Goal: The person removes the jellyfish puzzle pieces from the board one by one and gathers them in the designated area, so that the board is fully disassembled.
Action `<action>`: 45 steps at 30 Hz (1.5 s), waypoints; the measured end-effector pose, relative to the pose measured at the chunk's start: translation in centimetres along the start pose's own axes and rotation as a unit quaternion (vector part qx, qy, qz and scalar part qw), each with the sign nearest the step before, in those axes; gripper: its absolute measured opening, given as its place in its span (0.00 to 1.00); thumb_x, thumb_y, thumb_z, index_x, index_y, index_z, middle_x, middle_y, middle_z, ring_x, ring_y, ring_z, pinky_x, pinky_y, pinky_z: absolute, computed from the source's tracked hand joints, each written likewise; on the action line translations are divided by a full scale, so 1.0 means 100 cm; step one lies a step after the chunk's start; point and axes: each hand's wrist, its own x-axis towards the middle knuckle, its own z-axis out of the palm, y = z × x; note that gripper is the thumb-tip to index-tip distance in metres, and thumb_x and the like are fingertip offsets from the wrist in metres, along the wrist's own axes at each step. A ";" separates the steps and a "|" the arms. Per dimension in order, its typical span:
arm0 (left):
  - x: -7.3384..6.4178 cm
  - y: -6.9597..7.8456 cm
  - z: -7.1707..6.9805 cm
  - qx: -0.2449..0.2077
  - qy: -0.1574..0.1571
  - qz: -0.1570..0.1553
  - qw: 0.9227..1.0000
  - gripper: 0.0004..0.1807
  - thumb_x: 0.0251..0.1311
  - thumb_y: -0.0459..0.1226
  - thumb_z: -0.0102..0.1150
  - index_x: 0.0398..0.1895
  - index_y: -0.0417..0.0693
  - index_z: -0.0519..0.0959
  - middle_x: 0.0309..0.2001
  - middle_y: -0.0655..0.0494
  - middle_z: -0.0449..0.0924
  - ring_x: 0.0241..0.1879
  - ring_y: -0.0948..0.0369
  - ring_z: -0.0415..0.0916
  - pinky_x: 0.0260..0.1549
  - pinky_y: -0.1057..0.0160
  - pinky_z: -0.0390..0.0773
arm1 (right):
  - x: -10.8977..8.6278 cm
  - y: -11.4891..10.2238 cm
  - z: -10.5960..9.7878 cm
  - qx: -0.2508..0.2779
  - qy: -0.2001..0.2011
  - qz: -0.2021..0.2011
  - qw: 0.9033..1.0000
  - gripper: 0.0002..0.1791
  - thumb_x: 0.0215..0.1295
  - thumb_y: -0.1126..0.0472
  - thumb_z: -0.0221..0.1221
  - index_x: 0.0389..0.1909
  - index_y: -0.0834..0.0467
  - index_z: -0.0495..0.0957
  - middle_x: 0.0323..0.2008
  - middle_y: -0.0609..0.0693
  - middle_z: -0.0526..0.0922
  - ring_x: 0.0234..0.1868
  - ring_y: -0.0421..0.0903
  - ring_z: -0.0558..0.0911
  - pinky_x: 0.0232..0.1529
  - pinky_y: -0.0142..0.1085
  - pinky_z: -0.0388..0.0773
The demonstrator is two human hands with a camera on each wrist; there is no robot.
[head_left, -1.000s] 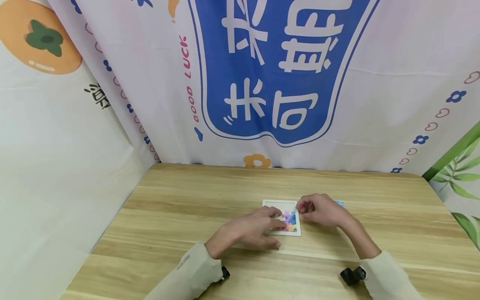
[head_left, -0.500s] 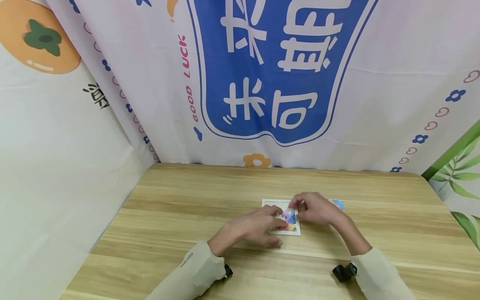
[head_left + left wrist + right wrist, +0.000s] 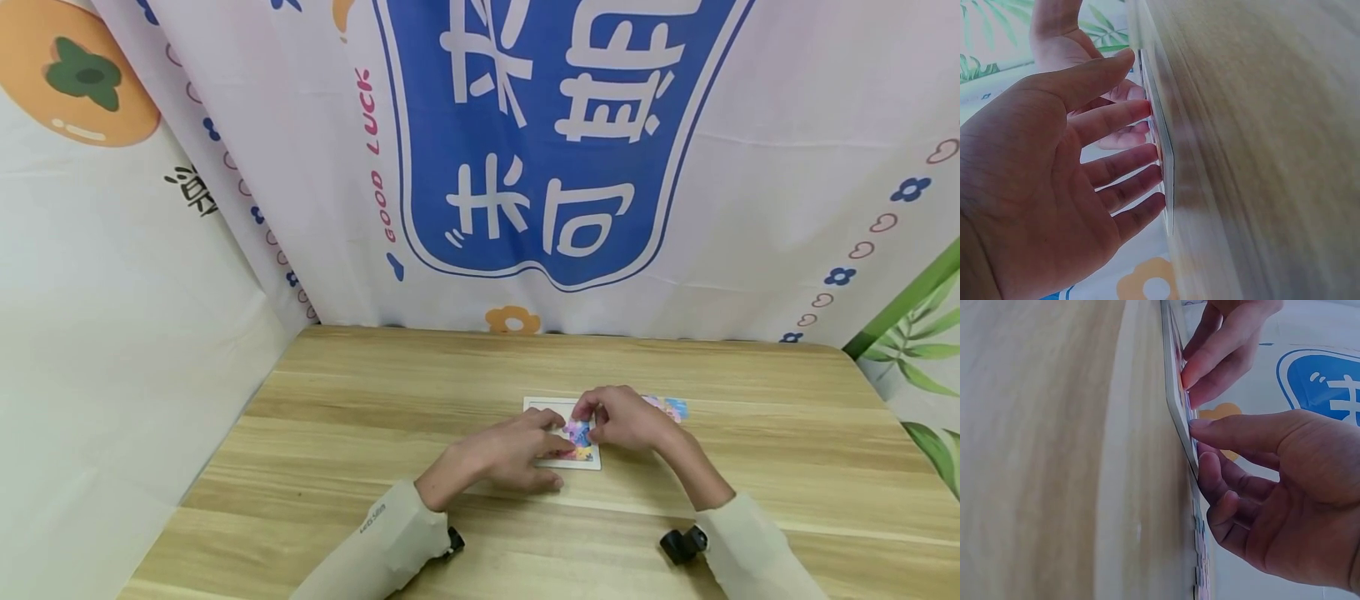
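A small jigsaw puzzle board (image 3: pixel 597 463) with a white border lies flat on the table. Assembled pink, blue and yellow pieces (image 3: pixel 583 454) fill its right part. My left hand (image 3: pixel 510 454) rests on it with fingers spread, the fingertips (image 3: pixel 1141 112) touching its face in the left wrist view. At the right side, thumb and index finger of my right hand (image 3: pixel 626 419) pinch a puzzle piece low over the board; the fingers mostly hide it. In the right wrist view the thumb (image 3: pixel 1200 424) meets the board's surface while the other fingers curl.
Loose puzzle pieces (image 3: pixel 667 406), pink and blue, lie behind the right hand; they appear edge-on along the tabletop in the right wrist view. A printed cloth (image 3: pixel 450 304) hangs at the wooden table's (image 3: pixel 360 400) back edge.
My right hand has shifted left from the board's right edge to over the assembled pieces, uncovering more of the loose pieces. The left hand stays nearly in place.
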 end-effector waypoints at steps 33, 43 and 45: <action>-0.001 0.000 -0.001 -0.016 -0.011 -0.019 1.000 0.32 0.72 0.55 0.66 0.77 0.65 0.75 0.82 0.54 0.64 0.80 0.55 0.64 0.77 0.53 0.71 | -0.002 0.000 -0.004 -0.019 0.020 -0.035 0.999 0.10 0.72 0.71 0.61 0.43 0.53 0.86 0.34 0.46 0.84 0.36 0.42 0.78 0.39 0.33 0.75; -0.001 0.000 -0.001 -0.016 -0.017 -0.017 1.000 0.32 0.73 0.55 0.65 0.78 0.65 0.74 0.82 0.54 0.63 0.79 0.54 0.64 0.77 0.52 0.72 | -0.004 0.003 -0.009 0.005 0.035 -0.025 0.999 0.08 0.73 0.68 0.62 0.42 0.53 0.88 0.37 0.47 0.87 0.39 0.42 0.78 0.41 0.33 0.76; -0.001 0.000 -0.001 -0.019 -0.020 -0.019 0.999 0.32 0.73 0.55 0.65 0.78 0.66 0.73 0.82 0.54 0.63 0.80 0.55 0.64 0.77 0.52 0.71 | -0.005 0.004 -0.010 0.008 0.040 -0.022 0.999 0.07 0.74 0.67 0.62 0.42 0.53 0.88 0.37 0.47 0.86 0.39 0.43 0.78 0.41 0.32 0.75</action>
